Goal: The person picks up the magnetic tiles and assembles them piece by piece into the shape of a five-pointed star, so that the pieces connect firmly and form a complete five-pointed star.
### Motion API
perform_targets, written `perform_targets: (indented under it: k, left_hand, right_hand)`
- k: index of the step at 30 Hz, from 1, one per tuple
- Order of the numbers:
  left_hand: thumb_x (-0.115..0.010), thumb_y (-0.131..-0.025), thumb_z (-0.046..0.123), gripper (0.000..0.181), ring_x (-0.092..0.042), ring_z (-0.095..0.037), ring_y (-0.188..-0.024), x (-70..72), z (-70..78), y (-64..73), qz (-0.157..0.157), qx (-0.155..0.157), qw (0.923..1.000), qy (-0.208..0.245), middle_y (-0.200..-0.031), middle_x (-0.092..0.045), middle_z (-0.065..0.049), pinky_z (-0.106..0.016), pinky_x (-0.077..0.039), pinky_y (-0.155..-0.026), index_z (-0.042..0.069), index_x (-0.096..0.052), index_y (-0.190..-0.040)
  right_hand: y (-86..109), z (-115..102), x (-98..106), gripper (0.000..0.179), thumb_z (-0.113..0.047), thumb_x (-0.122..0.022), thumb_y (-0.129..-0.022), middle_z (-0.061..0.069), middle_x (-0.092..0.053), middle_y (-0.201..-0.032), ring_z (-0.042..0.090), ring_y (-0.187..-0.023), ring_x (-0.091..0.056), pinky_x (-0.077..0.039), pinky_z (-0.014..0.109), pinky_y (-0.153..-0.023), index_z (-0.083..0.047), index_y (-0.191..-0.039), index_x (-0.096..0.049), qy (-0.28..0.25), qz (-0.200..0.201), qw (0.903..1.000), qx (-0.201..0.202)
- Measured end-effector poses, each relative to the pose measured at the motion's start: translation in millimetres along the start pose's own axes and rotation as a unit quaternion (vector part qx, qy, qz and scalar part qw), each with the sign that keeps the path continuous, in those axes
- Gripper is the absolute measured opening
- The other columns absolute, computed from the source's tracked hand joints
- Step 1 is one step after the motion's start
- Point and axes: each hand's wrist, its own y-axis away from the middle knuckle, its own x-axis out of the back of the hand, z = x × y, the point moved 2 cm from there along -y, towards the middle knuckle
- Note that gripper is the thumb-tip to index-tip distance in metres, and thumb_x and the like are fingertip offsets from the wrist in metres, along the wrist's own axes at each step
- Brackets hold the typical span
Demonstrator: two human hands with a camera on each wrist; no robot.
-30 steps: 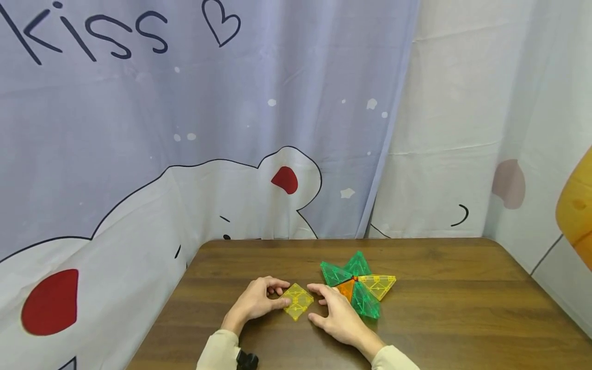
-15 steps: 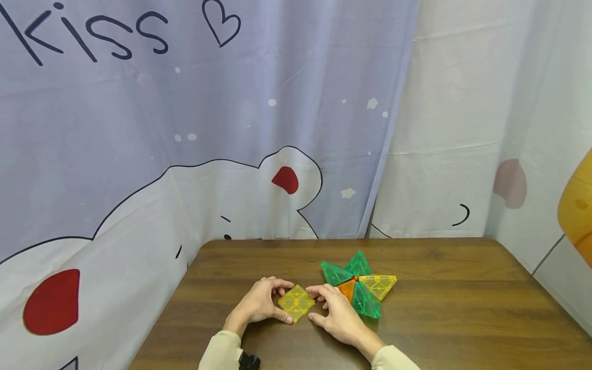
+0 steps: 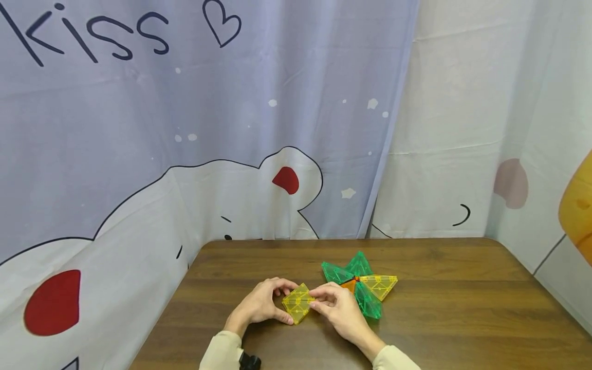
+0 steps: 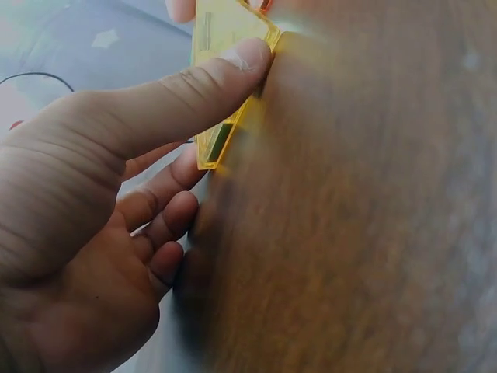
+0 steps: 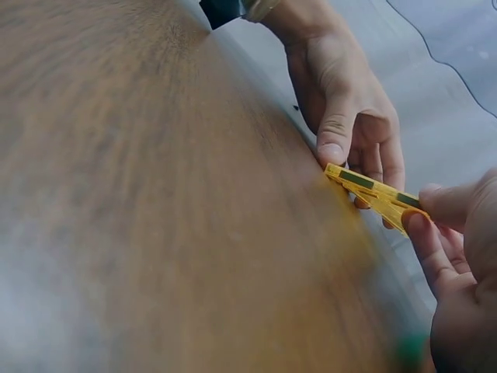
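Two translucent yellow magnetic tiles (image 3: 297, 304), joined along an edge, stand at a slight angle over the table. In the right wrist view the tiles (image 5: 365, 186) form a narrow wedge with dark magnet strips along the side. My left hand (image 3: 262, 303) holds them from the left, its thumb on the near edge and fingertips at the far side. From the right, my right hand (image 3: 339, 311) pinches a corner between thumb and fingers. Just beyond the right hand lies a star-like cluster of magnetic tiles, with green tiles (image 3: 367, 300), a yellow tile (image 3: 380, 285) and an orange tile (image 3: 349, 285).
The brown wooden table (image 3: 453, 308) extends to both sides of the hands. A patterned curtain (image 3: 231, 103) hangs behind its far edge. A black wrist device (image 3: 250, 362) sits at the left sleeve.
The right hand has closed its thumb and fingers on the yellow tiles' corner. The tiles have turned and tilted. The left thumb has shifted toward the near edge. The star-like cluster stays put.
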Motion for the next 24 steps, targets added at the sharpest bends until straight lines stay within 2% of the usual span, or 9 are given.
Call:
perform_targets:
  k: [5, 10, 13, 18, 21, 24]
  left_hand:
    - [-0.103, -0.081, 0.032, 0.062, -0.063, -0.014, -0.103, 0.5, 0.2, -0.3, -0.006, 0.005, 0.9994, 0.034, -0.112, -0.071, 0.01, -0.032, -0.052, -0.093, 0.021, -0.074, -0.134]
    - [-0.094, -0.093, 0.019, 0.054, -0.07, -0.014, -0.096, 1.3, 1.3, -1.1, -0.001, 0.008, 0.9916, 0.129, -0.109, -0.079, -0.001, -0.027, -0.056, -0.087, 0.009, -0.068, -0.14]
    - [-0.092, -0.094, 0.011, 0.047, -0.074, -0.015, -0.092, 1.4, 1.6, -1.6, 0.012, 0.015, 0.9831, 0.182, -0.107, -0.079, -0.008, -0.026, -0.06, -0.082, 0.003, -0.068, -0.133]
    - [-0.091, -0.093, 0.004, 0.027, -0.078, -0.017, -0.084, 2.5, 1.0, -0.4, 0.043, 0.035, 0.9726, 0.226, -0.101, -0.08, -0.011, -0.026, -0.063, -0.072, 0.002, -0.078, -0.117]
    - [-0.089, -0.093, 0.002, 0.025, -0.08, -0.018, -0.085, 3.1, 0.4, 0.0, 0.056, 0.041, 0.9663, 0.248, -0.101, -0.081, -0.013, -0.028, -0.064, -0.074, 0.001, -0.082, -0.118]
    - [-0.088, -0.095, 0.003, 0.027, -0.08, -0.017, -0.089, 4.2, 0.6, -0.8, 0.072, 0.032, 0.9633, 0.256, -0.105, -0.082, -0.016, -0.027, -0.065, -0.077, 0.0, -0.083, -0.121]
  right_hand:
    - [1.1, -3.6, 0.9, 0.02, -0.003, -0.086, -0.097, 0.015, -0.075, -0.122, 0.024, -0.107, -0.077, -0.064, 0.026, -0.091, -0.002, -0.117, -0.084, -0.006, 0.015, 0.9998, 0.012]
    - [0.6, -6.1, 1.7, 0.02, -0.002, -0.087, -0.096, 0.013, -0.077, -0.122, 0.027, -0.11, -0.077, -0.064, 0.026, -0.092, -0.004, -0.116, -0.085, -0.007, 0.036, 0.9992, 0.011]
    - [0.3, -6.4, 2.3, 0.02, -0.002, -0.087, -0.096, 0.01, -0.078, -0.12, 0.025, -0.11, -0.077, -0.063, 0.024, -0.092, -0.006, -0.115, -0.086, 0.0, 0.052, 0.9986, 0.007]
    - [-0.7, -5.7, 3.7, 0.021, 0.001, -0.086, -0.095, 0.012, -0.079, -0.118, 0.026, -0.111, -0.079, -0.063, 0.025, -0.093, -0.003, -0.116, -0.085, -0.007, 0.081, 0.9967, 0.007]
    - [-1.6, -4.2, 4.6, 0.023, 0.005, -0.085, -0.094, 0.016, -0.079, -0.118, 0.028, -0.111, -0.08, -0.063, 0.025, -0.093, 0.003, -0.117, -0.083, -0.026, 0.09, 0.9956, -0.002]
    - [-2.4, -4.5, 5.9, 0.024, 0.007, -0.085, -0.094, 0.019, -0.079, -0.119, 0.026, -0.109, -0.08, -0.063, 0.024, -0.092, 0.006, -0.118, -0.082, -0.041, 0.097, 0.9944, -0.009]
